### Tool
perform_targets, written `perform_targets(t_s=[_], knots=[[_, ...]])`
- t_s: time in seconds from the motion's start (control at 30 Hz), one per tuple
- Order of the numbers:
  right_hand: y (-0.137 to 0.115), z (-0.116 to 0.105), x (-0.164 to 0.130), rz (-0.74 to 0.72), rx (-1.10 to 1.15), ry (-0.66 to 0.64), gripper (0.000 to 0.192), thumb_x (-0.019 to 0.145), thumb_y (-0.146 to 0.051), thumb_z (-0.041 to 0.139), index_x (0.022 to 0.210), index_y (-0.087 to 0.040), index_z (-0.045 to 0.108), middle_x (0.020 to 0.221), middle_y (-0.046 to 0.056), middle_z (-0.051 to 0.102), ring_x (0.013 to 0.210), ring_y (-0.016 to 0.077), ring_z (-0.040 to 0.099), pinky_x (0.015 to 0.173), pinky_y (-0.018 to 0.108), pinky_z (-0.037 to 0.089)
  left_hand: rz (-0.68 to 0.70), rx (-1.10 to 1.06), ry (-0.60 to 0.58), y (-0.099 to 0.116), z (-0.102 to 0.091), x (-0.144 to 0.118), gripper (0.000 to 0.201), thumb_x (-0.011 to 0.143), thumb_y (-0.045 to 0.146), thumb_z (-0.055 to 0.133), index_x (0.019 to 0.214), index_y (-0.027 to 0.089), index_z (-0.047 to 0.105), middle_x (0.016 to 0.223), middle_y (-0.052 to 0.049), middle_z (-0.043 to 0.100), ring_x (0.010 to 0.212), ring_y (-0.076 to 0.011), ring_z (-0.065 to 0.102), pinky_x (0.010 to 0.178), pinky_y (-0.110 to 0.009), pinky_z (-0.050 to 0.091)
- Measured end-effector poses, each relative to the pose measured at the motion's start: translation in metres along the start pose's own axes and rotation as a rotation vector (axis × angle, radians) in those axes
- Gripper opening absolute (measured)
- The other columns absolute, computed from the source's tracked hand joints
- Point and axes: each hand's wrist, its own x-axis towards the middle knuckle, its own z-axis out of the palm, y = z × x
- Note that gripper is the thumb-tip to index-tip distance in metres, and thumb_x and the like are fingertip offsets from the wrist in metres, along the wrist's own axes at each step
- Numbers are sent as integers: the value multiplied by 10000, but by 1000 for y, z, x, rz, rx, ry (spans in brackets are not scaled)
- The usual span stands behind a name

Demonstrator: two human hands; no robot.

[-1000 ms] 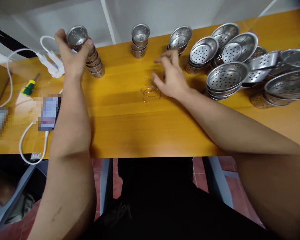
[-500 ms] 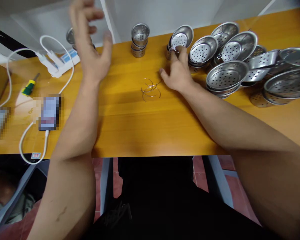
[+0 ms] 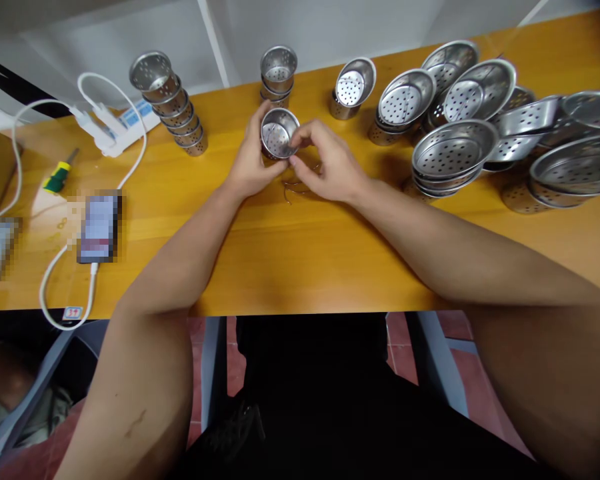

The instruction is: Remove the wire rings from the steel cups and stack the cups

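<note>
Although it fills the middle of the frame, the desk (image 3: 260, 267) crowds with metalware along its far side. Largest there is the cluster of perforated cups (image 3: 455, 150) at the right of the frame, several tilted against one another; a knock from the right forearm could probably set them sliding. Next in bulk, the tall cup stack (image 3: 173, 103) at upper left leans leftward, so a jolt to the desk might topple it. A shorter stack (image 3: 279, 67) stands at upper centre, just behind the work, and a careless push away from the body could bump it.

At centre, the left hand (image 3: 253, 160) wraps the side of a small perforated cup (image 3: 276, 133), while the right hand (image 3: 330, 163) bends its fingers at the rim; whether these pinch anything is hidden. Should the left grip loosen as the right presses, the cup could twist or tip. Smallest, thin curved wires (image 3: 286, 193) lie below the hands, where a dragging palm might scatter or tangle them.
</note>
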Motion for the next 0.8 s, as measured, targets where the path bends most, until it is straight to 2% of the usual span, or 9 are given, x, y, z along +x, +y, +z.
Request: perform_targets(t_s=[0.07,0.17,0.3,0.4,0.5,0.63,0.7,0.8], knots=[[-3,3,-2,-7,16,-19,731,1252,-797,636,1844,-373,704,1629,202,801,1529,511,762,1404,808,649,25,-10,-36,5,1,-2,1171,1006,707,960,1975,387,387,1958,-187,644,1862,-436,614,1590,-689,530],[0,6,-3,-60,29,-24,739,1249,-777,672,1851,-351,727,1714,211,748,1532,514,764,1403,814,645,68,0,-49,13,2,-4,1123,1013,699,962,1939,356,426,1959,-196,629,1842,-442,642,1598,-671,522],[10,10,-2,-147,83,-36,608,1253,-801,719,1622,-339,862,1696,198,726,1446,486,786,1356,786,684,112,43,-71,16,4,-5,1053,1055,726,953,1914,361,465,1908,-166,666,1800,-427,692,1570,-634,557],[13,12,-5,-154,95,-72,532,1270,-778,734,1532,-339,880,1717,187,718,1409,465,802,1332,757,704,115,34,-93,14,4,-6,993,1068,765,954,1862,350,529,1826,-158,722,1725,-424,745,1526,-623,597],[13,12,-6,-166,74,-58,552,1282,-727,707,1643,-332,843,1818,184,690,1508,485,791,1358,738,694,103,18,-88,9,3,-6,985,1070,783,954,1844,328,548,1818,-170,727,1740,-431,728,1541,-621,576],[16,14,-5,-206,38,-21,725,1257,-663,705,1885,-302,710,1934,179,645,1759,533,657,1463,753,622,120,17,-75,3,3,-5,1001,1052,786,974,1836,321,560,1829,-180,723,1748,-429,724,1556,-613,562],[18,15,-5,-197,14,-49,764,1248,-641,702,1930,-298,671,1939,170,651,1763,541,658,1457,760,624,129,13,-83,2,3,-6,1009,1056,784,970,1843,316,546,1823,-181,730,1737,-427,733,1557,-621,559],[19,15,-7,-161,-28,-104,720,1246,-623,704,1886,-294,700,1895,175,683,1622,539,756,1374,752,676,126,12,-99,2,3,-7,980,1086,773,941,1856,320,537,1823,-174,733,1742,-423,729,1561,-626,553]])
